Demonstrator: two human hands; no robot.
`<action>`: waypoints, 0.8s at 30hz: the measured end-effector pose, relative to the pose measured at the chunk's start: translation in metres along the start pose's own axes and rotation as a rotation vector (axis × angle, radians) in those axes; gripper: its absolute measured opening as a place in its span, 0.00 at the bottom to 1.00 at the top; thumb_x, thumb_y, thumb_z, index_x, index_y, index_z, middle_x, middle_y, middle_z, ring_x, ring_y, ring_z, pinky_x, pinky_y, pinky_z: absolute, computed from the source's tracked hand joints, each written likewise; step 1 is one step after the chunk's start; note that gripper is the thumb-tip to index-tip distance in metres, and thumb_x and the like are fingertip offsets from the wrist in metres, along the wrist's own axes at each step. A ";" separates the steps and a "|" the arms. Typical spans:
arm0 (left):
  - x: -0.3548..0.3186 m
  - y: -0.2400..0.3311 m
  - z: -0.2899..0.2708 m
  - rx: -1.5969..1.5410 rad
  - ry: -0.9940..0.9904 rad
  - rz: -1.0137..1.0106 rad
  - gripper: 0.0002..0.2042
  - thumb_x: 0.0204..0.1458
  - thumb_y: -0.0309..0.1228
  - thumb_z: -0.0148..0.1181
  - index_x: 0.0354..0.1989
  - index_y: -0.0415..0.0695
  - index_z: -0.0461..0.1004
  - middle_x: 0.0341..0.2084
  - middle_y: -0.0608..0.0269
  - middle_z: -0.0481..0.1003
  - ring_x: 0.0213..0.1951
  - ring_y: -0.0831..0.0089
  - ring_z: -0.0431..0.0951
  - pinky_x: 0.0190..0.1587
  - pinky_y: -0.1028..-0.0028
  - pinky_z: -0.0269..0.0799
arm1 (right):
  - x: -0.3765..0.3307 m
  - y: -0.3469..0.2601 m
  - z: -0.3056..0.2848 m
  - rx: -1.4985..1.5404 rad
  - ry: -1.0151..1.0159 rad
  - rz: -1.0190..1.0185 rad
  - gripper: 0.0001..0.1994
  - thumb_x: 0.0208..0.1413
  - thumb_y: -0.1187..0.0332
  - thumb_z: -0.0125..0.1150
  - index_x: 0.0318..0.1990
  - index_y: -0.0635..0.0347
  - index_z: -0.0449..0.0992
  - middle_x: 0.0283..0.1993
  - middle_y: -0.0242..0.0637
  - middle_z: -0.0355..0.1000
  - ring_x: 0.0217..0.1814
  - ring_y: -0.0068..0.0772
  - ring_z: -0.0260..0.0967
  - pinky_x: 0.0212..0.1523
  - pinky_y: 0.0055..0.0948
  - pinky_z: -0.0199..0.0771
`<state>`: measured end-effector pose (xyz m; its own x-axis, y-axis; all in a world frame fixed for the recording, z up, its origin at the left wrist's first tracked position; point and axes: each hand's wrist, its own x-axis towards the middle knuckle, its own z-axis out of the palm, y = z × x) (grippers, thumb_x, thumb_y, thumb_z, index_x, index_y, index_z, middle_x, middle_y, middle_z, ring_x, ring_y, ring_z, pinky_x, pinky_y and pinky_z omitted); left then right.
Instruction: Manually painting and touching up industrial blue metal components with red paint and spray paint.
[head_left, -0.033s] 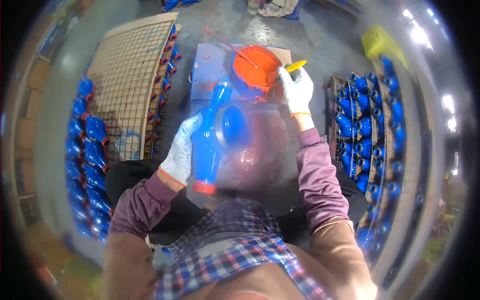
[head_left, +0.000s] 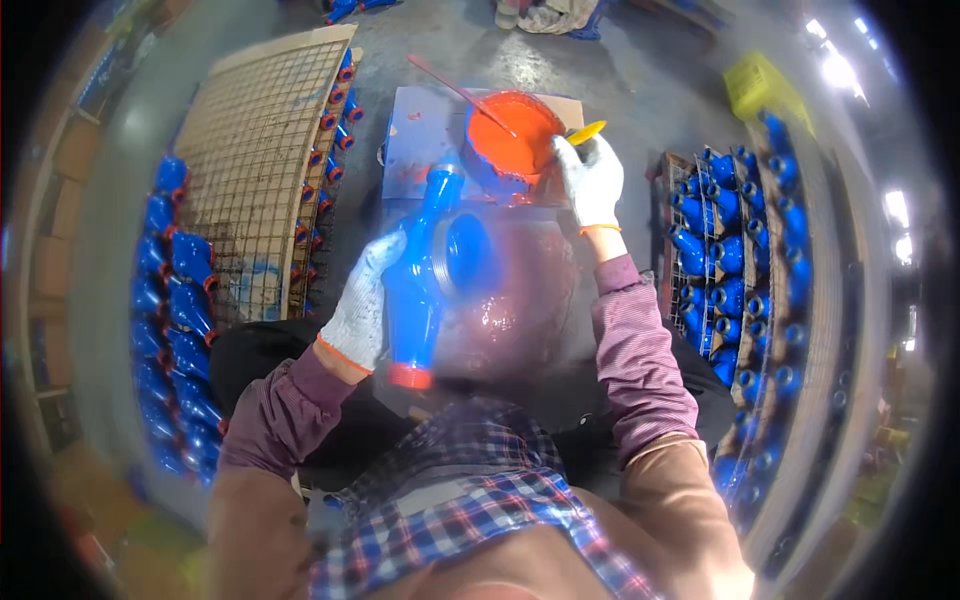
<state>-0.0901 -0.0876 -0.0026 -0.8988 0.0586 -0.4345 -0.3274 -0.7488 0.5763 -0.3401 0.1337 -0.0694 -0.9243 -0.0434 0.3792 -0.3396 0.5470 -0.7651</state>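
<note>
Along the far left, a row of blue pipe fittings (head_left: 175, 300) is stacked on the floor, and beside it a wire mesh panel (head_left: 262, 160) is laid over more fittings with orange-painted ends. Nearer the middle, the left hand (head_left: 362, 305), in a white glove, is clamped around a blue valve body (head_left: 425, 265), which is held upright over a worn, paint-smeared work surface (head_left: 510, 300) in front of the person; its lower end is already coloured orange. Just beyond it, a bowl of orange paint (head_left: 512, 140) is set on a flat board (head_left: 420, 130), with a thin stick (head_left: 455, 90) resting in it. The right hand (head_left: 590, 180), also gloved, is closed on a yellow-handled brush (head_left: 585, 132) at the bowl's rim. Further right, a rack of blue fittings (head_left: 730, 260) is seen.

As a judgement, paint could be dripped from an overloaded brush onto the blue faces, and the bowl could be tipped if its rim is pressed. The grip on the valve body could slip if wet paint reaches the glove.
</note>
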 end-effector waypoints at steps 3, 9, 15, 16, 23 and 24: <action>-0.003 0.000 -0.005 0.033 0.038 -0.004 0.27 0.62 0.50 0.54 0.65 0.47 0.65 0.51 0.55 0.76 0.46 0.60 0.82 0.45 0.59 0.84 | -0.006 0.004 0.002 -0.101 -0.011 -0.149 0.18 0.56 0.57 0.70 0.39 0.65 0.79 0.34 0.46 0.78 0.35 0.45 0.77 0.40 0.36 0.75; 0.005 -0.005 0.003 0.357 -0.044 0.273 0.37 0.50 0.36 0.66 0.69 0.44 0.58 0.55 0.56 0.73 0.55 0.63 0.76 0.58 0.60 0.77 | -0.021 0.012 -0.027 0.049 0.104 0.004 0.16 0.58 0.59 0.67 0.43 0.66 0.81 0.37 0.46 0.82 0.38 0.38 0.80 0.43 0.33 0.77; -0.003 -0.016 0.032 1.363 -0.207 1.239 0.45 0.32 0.34 0.80 0.63 0.42 0.62 0.53 0.49 0.69 0.53 0.53 0.74 0.55 0.58 0.73 | -0.060 0.015 -0.082 0.541 0.012 0.473 0.16 0.64 0.58 0.62 0.37 0.65 0.81 0.27 0.32 0.77 0.24 0.19 0.69 0.24 0.22 0.66; -0.003 -0.016 0.039 1.370 -0.295 1.358 0.42 0.34 0.35 0.80 0.61 0.41 0.64 0.51 0.48 0.70 0.51 0.52 0.75 0.54 0.58 0.73 | -0.070 0.010 -0.096 0.589 -0.022 0.466 0.16 0.65 0.57 0.61 0.39 0.64 0.80 0.27 0.32 0.77 0.24 0.18 0.69 0.24 0.21 0.66; -0.009 -0.006 0.077 1.852 -1.094 1.849 0.24 0.43 0.40 0.72 0.51 0.65 0.72 0.53 0.62 0.68 0.53 0.43 0.73 0.48 0.45 0.81 | -0.100 -0.063 -0.177 0.523 -0.190 0.340 0.17 0.64 0.52 0.61 0.39 0.58 0.78 0.23 0.26 0.71 0.22 0.13 0.64 0.23 0.16 0.60; -0.009 -0.009 0.081 1.834 -1.159 1.872 0.24 0.44 0.40 0.71 0.52 0.65 0.71 0.54 0.64 0.67 0.53 0.43 0.72 0.48 0.45 0.82 | -0.100 -0.070 -0.182 0.466 -0.210 0.348 0.17 0.65 0.52 0.61 0.39 0.60 0.79 0.24 0.27 0.72 0.23 0.13 0.65 0.23 0.17 0.62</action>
<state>-0.1029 -0.0278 0.0517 -0.0208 0.8523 0.5226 0.9268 0.2126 -0.3097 -0.1917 0.2520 0.0412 -0.9930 -0.1176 -0.0081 -0.0082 0.1377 -0.9904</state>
